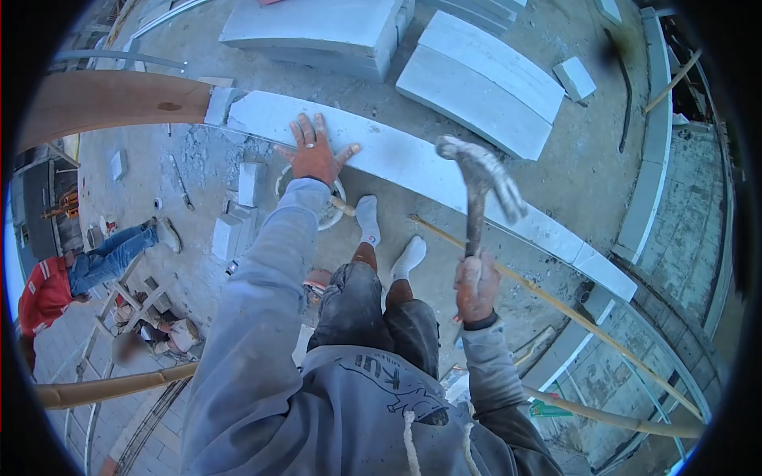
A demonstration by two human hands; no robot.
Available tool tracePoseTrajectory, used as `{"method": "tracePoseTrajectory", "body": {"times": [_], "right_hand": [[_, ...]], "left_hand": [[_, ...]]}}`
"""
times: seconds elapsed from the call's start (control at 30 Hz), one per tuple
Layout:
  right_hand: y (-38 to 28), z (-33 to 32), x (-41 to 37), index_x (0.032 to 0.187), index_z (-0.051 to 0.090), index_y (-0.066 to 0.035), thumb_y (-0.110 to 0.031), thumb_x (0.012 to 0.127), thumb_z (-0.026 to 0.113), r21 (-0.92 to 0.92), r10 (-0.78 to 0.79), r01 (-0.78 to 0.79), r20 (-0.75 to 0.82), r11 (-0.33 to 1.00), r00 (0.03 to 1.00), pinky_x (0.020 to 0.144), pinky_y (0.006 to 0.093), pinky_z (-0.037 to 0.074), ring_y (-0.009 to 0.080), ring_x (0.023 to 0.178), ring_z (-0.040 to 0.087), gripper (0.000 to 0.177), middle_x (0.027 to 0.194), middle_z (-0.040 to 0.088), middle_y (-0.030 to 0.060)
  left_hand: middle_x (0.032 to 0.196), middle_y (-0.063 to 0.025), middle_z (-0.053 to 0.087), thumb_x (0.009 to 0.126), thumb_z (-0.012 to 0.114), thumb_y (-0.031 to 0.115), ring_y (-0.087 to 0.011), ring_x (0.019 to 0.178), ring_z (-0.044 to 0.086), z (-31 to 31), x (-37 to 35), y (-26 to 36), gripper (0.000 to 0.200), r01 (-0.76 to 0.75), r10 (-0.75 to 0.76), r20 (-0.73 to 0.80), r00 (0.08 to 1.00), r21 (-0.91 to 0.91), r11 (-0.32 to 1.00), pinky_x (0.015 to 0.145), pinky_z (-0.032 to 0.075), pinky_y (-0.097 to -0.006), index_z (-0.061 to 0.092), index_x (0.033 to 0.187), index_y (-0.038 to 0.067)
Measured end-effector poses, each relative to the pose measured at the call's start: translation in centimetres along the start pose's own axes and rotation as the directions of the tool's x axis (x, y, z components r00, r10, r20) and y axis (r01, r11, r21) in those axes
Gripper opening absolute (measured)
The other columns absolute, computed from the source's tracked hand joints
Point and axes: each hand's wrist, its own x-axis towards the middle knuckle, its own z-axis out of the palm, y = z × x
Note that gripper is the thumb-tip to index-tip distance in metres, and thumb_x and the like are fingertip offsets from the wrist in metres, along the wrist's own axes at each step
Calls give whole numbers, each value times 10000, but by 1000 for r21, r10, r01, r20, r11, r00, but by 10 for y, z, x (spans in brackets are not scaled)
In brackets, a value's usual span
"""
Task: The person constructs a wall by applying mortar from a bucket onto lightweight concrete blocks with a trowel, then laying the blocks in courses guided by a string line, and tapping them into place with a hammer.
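Note:
My left hand [314, 151] lies with its fingers spread on the top of a row of white blocks [397, 159] in front of me. A ring sits on one finger. My right hand [478, 287] is wrapped round the handle of a claw hammer [481, 178]. The hammer is raised, and its whitened head overlaps the right part of the block row in this view. Below my left hand is a round white bucket [340, 194], partly hidden by my forearm, with a wooden handle [342, 206] at its edge.
Beyond the row lie large stacks of white blocks [484, 79] and a small loose block [575, 78]. A brown curved board [119, 103] meets the row's left end. Bamboo poles [556, 305] cross at right. A person in red [48, 293] is at far left, near another person [167, 333].

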Motion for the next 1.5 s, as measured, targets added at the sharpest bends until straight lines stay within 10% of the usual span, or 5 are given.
{"method": "tracePoseTrajectory", "body": {"times": [0.13, 0.7, 0.9, 1.0, 1.5], "right_hand": [[7, 23, 11, 934, 508, -37, -376, 907, 456, -400, 19, 8, 63, 917, 998, 594, 483, 436, 448, 711, 570, 344, 749, 595, 231], [3, 55, 46, 734, 473, -26, -378, 941, 415, -407, 147, -103, 78, 908, 986, 498, 402, 406, 287, 507, 538, 413, 540, 483, 138], [-38, 108, 88, 738, 498, -49, -408, 947, 405, -280, 181, -123, 193, 952, 964, 388, 260, 338, 94, 408, 428, 425, 492, 422, 5], [-71, 142, 112, 760, 506, -48, -431, 943, 405, -276, 175, -102, 252, 956, 952, 378, 246, 331, 77, 406, 413, 437, 493, 409, -7], [-138, 248, 149, 814, 510, -27, -447, 931, 382, -147, -303, 401, 443, 904, 844, 417, 278, 372, 136, 463, 489, 455, 551, 464, 40]], "left_hand": [[1495, -180, 74, 700, 440, 775, -332, 1385, 55, -3, 1, 4, 1045, 6, -6, -11, 1000, -11, 1000, 996, 30, -704, 128, 1447, 113], [1462, -183, 216, 825, 606, 407, -307, 1374, 153, 18, -15, -58, 738, 39, -208, -244, 947, -557, 830, 1056, 88, -601, 281, 1398, 75], [1422, -210, 290, 876, 533, 412, -324, 1331, 262, 59, 13, -101, 682, 147, -653, -106, 750, -936, 321, 1067, 210, -479, 302, 1374, 8], [1308, -193, 467, 913, 467, 438, -262, 1226, 427, 115, 43, -122, 610, 193, -598, 408, 690, -900, -392, 1016, 300, -297, 433, 1292, -39], [1388, -185, 364, 872, 441, 586, -252, 1291, 329, 114, 95, -164, 823, 50, -490, 491, 721, -741, -669, 1059, 223, -297, 310, 1352, -69]]}}
